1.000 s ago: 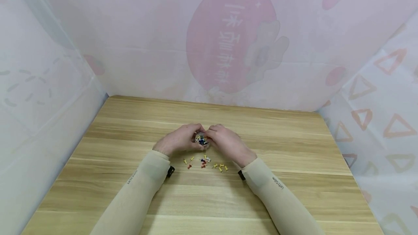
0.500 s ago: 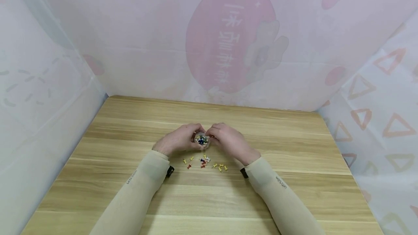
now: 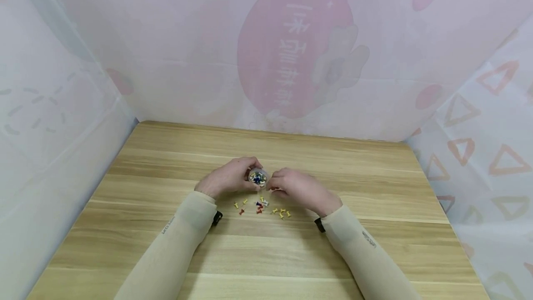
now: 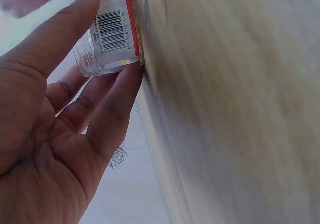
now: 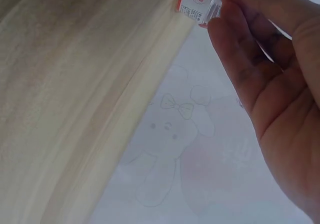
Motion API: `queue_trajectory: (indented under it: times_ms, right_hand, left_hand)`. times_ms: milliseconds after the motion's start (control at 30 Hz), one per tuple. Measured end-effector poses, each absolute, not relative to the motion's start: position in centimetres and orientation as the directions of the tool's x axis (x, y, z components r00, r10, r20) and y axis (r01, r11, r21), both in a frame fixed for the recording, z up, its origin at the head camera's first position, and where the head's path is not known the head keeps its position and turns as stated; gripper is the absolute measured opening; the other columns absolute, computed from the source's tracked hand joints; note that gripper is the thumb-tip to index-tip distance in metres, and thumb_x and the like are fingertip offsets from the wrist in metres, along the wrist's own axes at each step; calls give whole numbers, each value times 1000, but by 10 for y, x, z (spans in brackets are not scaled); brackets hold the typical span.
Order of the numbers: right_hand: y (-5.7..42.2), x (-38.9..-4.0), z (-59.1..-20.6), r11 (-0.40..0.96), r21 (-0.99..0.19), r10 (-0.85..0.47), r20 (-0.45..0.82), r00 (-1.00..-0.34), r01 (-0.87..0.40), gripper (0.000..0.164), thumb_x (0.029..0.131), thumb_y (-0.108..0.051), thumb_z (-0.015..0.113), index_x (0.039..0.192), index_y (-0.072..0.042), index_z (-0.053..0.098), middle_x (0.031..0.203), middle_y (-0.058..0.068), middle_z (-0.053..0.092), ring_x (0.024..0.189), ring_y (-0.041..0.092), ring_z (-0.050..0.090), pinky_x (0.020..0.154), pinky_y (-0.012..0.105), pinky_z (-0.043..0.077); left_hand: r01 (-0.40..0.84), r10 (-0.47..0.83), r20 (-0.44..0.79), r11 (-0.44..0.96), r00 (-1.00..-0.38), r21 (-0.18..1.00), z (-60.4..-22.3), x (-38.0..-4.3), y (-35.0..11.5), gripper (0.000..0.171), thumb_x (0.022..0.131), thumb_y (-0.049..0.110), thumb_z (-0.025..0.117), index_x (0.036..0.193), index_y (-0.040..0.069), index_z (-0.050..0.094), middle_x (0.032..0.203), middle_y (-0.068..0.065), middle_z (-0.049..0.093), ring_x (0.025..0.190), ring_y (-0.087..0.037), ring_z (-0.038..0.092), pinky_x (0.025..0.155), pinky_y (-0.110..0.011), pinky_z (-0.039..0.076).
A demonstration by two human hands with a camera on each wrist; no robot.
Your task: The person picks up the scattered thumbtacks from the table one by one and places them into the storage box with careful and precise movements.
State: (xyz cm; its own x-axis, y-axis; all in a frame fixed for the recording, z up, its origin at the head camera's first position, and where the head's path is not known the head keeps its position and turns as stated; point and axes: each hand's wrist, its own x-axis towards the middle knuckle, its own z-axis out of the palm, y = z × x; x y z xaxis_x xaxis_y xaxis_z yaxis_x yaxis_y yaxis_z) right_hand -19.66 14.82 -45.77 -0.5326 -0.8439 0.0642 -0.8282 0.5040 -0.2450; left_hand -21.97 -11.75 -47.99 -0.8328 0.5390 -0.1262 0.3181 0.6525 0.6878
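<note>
My left hand [image 3: 231,177] grips a small clear plastic jar [image 4: 112,29] between thumb and fingers. A white label with a barcode and red edging wraps its side. Through the jar's uncovered mouth, mixed push pins [image 3: 258,178] show in the head view. Just right of the jar, my right hand [image 3: 301,190] has its fingers curled inward, the thumb close to the index finger. In the right wrist view those fingertips are beside the jar's rim [image 5: 216,3]. A trace of red shows near them in the head view, too small to tell whether they pinch a pin.
Loose push pins lie in front of the jar: several yellow pins [image 3: 282,212], a few red pins [image 3: 241,212], a dark blue pin [image 3: 258,203] and a white pin [image 3: 266,203]. The wooden table [image 3: 233,253] meets printed cloth walls [image 3: 187,91] at the back and sides.
My right hand has drawn away from the jar's mouth, moving right and slightly toward me. The left hand and jar stay in place, and the loose pins look unchanged.
</note>
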Motion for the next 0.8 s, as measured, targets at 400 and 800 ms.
queue_trajectory:
  times_ms: [400, 800]
  right_hand:
    - [149, -188, -462, 456, -280, -889, -101, -446, -845, 5, 106, -14, 88, 110, -17, 88, 111, -4, 87, 104, 10, 79, 98, 25, 66]
    - [142, -185, -468, 438, -237, -899, -144, -414, -867, 9, 104, -18, 91, 99, -21, 84, 101, -9, 83, 93, 4, 71, 90, 22, 62]
  left_hand:
    - [300, 524, -137, 660, -840, 689, -480, -219, -117, 47, 100, 23, 96, 140, 15, 74, 134, -3, 80, 121, -21, 73, 114, -49, 61]
    - [293, 526, -141, 654, -839, 697, -479, -218, -116, 45, 101, 21, 95, 139, 15, 73, 134, -3, 80, 122, -21, 73, 114, -49, 61]
